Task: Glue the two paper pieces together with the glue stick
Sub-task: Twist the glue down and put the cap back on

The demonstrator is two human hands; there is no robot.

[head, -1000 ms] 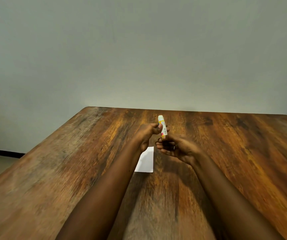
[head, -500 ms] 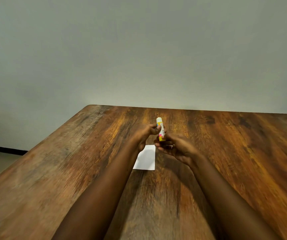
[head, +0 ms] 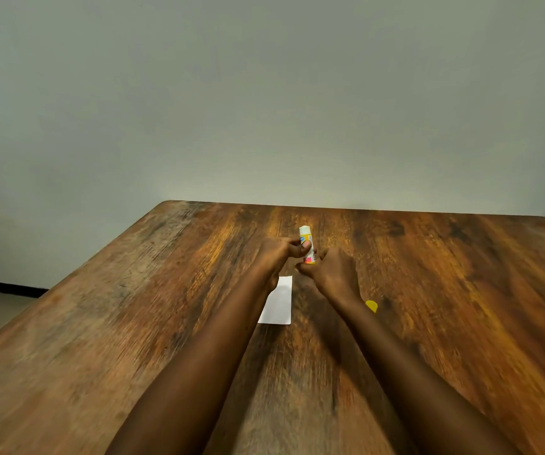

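Observation:
My left hand (head: 284,254) holds the glue stick (head: 308,246) upright above the table, thumb and fingers round its middle. The stick's white top is bare and its cap is off. My right hand (head: 332,274) is palm down just right of it, fingertips pinching the stick's yellow lower end. The yellow cap (head: 371,306) lies on the table beside my right wrist. One white paper piece (head: 280,302) lies flat under my hands, its left edge hidden by my left forearm. I see no second paper piece.
The wooden table (head: 133,323) stretches wide to both sides, and its far edge meets a plain grey wall. The table's left edge drops to the floor at the left.
My right hand has turned from palm up to palm down at the stick's base. The yellow cap now lies on the table by my right wrist.

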